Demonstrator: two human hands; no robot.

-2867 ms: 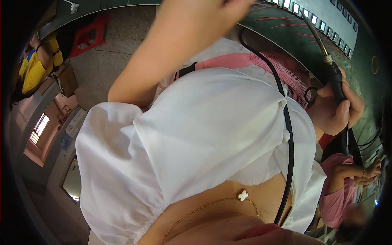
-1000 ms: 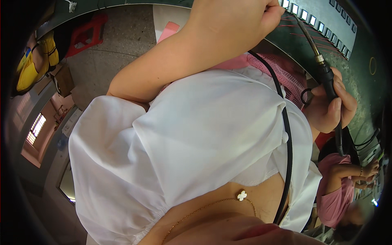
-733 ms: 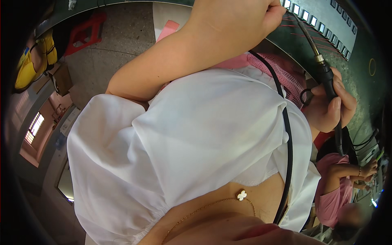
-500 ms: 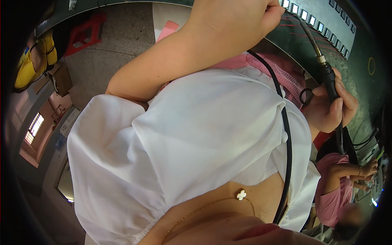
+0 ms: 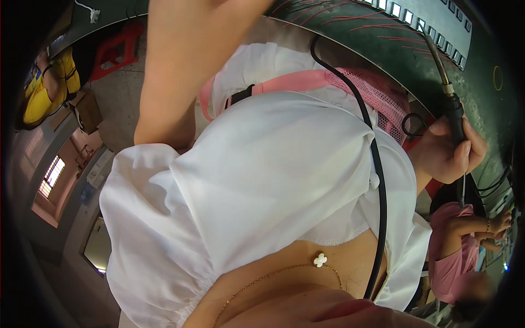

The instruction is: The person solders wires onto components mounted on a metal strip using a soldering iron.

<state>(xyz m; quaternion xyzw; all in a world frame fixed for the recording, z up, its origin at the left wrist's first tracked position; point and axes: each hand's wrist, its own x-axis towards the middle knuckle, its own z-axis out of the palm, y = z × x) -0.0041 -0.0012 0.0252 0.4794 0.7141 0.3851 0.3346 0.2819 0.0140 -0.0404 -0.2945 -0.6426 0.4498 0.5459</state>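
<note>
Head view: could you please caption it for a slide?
Right hand grips a black soldering tool over the green bench; left arm raised.

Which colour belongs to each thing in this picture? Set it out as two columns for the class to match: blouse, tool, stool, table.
Things:
1. blouse
2. tool
3. stool
4. table

Colours:
a. red
b. green
c. white
d. black

Pairs: 1-c, 2-d, 3-a, 4-b
</note>
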